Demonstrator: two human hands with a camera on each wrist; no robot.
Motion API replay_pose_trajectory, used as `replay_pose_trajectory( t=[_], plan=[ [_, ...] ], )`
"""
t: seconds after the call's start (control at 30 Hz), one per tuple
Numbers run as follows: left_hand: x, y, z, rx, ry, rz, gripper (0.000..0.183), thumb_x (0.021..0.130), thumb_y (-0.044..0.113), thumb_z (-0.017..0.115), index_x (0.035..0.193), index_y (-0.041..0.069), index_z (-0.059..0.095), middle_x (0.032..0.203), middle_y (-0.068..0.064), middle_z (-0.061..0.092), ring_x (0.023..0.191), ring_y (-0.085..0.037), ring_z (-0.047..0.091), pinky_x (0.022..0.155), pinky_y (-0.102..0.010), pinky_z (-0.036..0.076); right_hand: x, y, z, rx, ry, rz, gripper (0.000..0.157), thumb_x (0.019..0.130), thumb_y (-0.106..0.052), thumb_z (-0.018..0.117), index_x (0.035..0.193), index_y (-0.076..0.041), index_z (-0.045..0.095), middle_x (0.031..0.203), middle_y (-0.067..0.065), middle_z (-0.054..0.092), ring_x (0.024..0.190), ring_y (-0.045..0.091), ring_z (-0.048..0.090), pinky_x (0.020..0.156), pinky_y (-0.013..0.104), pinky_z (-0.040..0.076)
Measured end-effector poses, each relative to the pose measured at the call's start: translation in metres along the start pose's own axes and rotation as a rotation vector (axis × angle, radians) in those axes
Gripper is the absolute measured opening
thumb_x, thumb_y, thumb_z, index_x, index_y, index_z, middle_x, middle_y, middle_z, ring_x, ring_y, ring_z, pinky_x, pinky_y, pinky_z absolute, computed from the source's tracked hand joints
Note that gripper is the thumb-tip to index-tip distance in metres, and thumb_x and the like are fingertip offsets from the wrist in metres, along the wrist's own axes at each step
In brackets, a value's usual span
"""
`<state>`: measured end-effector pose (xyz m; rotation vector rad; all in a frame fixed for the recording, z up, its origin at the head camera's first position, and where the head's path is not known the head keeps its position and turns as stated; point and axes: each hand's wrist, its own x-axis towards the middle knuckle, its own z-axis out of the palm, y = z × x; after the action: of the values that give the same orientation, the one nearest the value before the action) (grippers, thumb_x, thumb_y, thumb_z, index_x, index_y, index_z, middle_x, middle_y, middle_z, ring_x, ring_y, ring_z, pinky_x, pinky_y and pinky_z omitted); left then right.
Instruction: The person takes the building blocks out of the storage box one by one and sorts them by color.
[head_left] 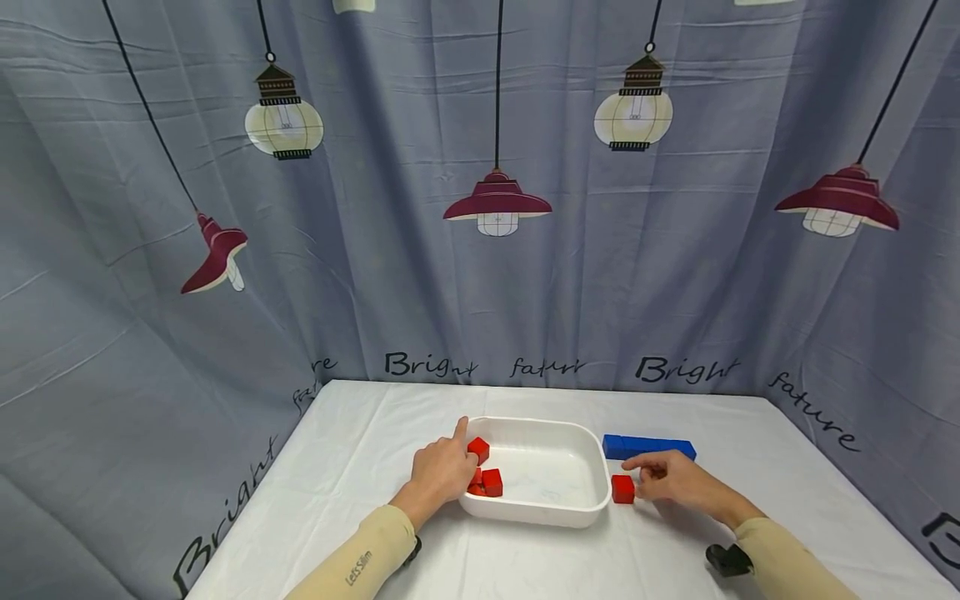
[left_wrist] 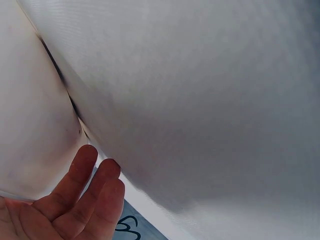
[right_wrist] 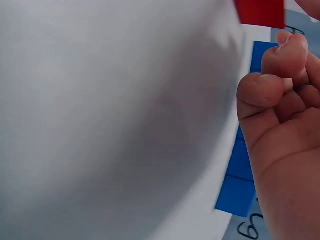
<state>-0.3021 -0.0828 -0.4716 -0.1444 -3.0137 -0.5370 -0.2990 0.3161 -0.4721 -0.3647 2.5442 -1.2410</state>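
Note:
My left hand (head_left: 444, 468) lies at the left end of a white tray (head_left: 534, 517), its index finger stretched along the rim. In the left wrist view, the other fingers (left_wrist: 102, 200) extend loosely beside a pale wall. Several red cubes (head_left: 492, 482) sit in the tray's left end, partly hidden by that hand. Outside the tray's right end stands one red cube (head_left: 622, 489). My right hand (head_left: 678, 482) reaches over beside this cube, index finger extended, the other fingers bent. A gap shows between its thumb and the red cube (right_wrist: 261, 12) in the right wrist view.
A row of blue blocks (head_left: 648, 447) lies behind my right hand, right of the tray. White cloth (head_left: 360, 467) covers the table. A grey-blue curtain (head_left: 420, 283) with printed lamps and lettering hangs behind it.

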Motion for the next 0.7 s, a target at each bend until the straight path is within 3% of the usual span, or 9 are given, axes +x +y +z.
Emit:
replay_pose_trajectory(
  t=[0.2, 0.47, 0.7],
  plan=[
    [-0.001, 0.000, -0.001, 0.003, 0.007, 0.002, 0.065, 0.097, 0.034, 0.055, 0.156, 0.012, 0.036, 0.079, -0.003, 0.064, 0.068, -0.021, 0.056, 0.069, -0.041, 0.051, 0.003, -0.022, -0.009, -0.016, 0.019, -0.009, 0.046, 0.087, -0.023, 0.076, 0.126, -0.002, 0.065, 0.082, 0.001, 0.053, 0.078, 0.015, 0.052, 0.064, 0.027, 0.040],
    [0.000, 0.001, -0.002, 0.008, 0.002, -0.003, 0.065, 0.097, 0.034, 0.054, 0.156, 0.013, 0.036, 0.076, -0.002, 0.063, 0.067, -0.021, 0.056, 0.069, -0.041, 0.051, 0.011, -0.058, -0.013, -0.024, -0.015, -0.142, 0.040, 0.088, -0.019, 0.074, 0.122, 0.003, 0.065, 0.080, 0.005, 0.052, 0.076, 0.014, 0.052, 0.065, 0.027, 0.043],
    [0.000, 0.001, -0.001, 0.010, -0.001, -0.005, 0.065, 0.097, 0.034, 0.054, 0.156, 0.013, 0.036, 0.087, -0.007, 0.069, 0.070, -0.022, 0.057, 0.071, -0.042, 0.052, 0.022, -0.085, -0.006, -0.076, -0.066, -0.216, 0.033, 0.090, -0.016, 0.072, 0.118, 0.000, 0.067, 0.074, 0.002, 0.050, 0.069, 0.009, 0.052, 0.065, 0.025, 0.046]
  ],
)
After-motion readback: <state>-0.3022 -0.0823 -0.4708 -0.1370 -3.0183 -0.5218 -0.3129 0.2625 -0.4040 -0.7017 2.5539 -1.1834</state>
